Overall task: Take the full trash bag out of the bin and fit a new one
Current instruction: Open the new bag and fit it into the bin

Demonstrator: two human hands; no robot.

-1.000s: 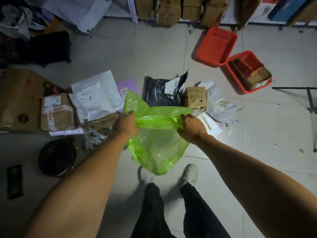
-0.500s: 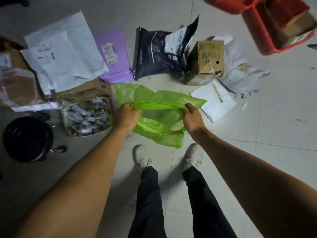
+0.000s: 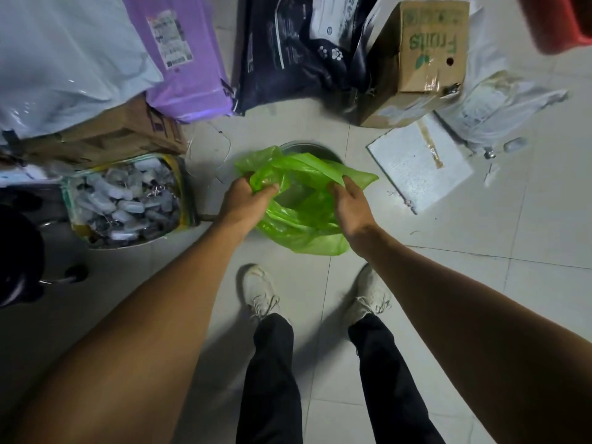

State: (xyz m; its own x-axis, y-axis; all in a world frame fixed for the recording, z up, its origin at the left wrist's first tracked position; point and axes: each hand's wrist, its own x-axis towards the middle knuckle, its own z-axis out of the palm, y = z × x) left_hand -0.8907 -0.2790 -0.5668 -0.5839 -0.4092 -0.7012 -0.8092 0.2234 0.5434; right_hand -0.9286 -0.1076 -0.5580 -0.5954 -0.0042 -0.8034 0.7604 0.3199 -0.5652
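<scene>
Both hands, left (image 3: 243, 200) and right (image 3: 350, 205), grip the new bag's (image 3: 298, 216) mouth over the bin (image 3: 307, 149), its rim not yet wrapped; lining remains.

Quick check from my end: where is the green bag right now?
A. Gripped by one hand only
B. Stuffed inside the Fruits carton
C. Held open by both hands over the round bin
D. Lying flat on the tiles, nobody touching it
C: the left hand and right hand each grip the green bag at its mouth, with the bin rim showing just behind it.
</scene>
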